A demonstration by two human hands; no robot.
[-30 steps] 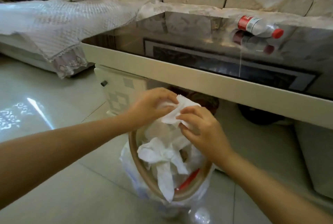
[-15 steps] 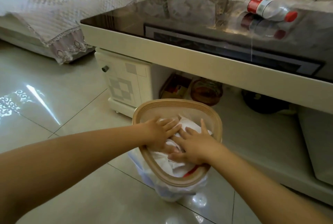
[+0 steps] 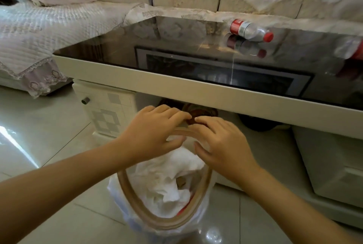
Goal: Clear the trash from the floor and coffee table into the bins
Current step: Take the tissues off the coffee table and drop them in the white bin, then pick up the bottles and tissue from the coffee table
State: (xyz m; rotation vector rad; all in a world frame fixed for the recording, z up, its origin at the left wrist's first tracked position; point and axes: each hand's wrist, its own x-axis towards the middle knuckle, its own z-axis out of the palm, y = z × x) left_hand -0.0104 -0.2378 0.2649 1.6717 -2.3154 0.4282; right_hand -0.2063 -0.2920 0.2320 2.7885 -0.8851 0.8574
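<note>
A tan-rimmed bin (image 3: 167, 222) lined with a white bag stands on the floor in front of the coffee table (image 3: 196, 90). It is stuffed with crumpled white tissue (image 3: 163, 177), and a bit of red trash (image 3: 182, 210) shows beneath. My left hand (image 3: 155, 131) and my right hand (image 3: 222, 141) sit side by side on the bin's far rim, fingers over it and thumbs inside. A clear plastic bottle (image 3: 249, 30) with a red cap and label lies on the table's glass top. Another blurred bottle (image 3: 353, 51) lies at the right edge.
A drawer unit (image 3: 106, 110) with a round knob supports the table on the left. Dark items (image 3: 255, 124) sit on the shelf under the table. A sofa with a lace cover (image 3: 49, 33) runs along the left and back. The floor (image 3: 39, 135) is glossy tile.
My hands pushed the tissue down into the bin, then lifted off it and moved to the bin's far rim. The tissue stays in the bin.
</note>
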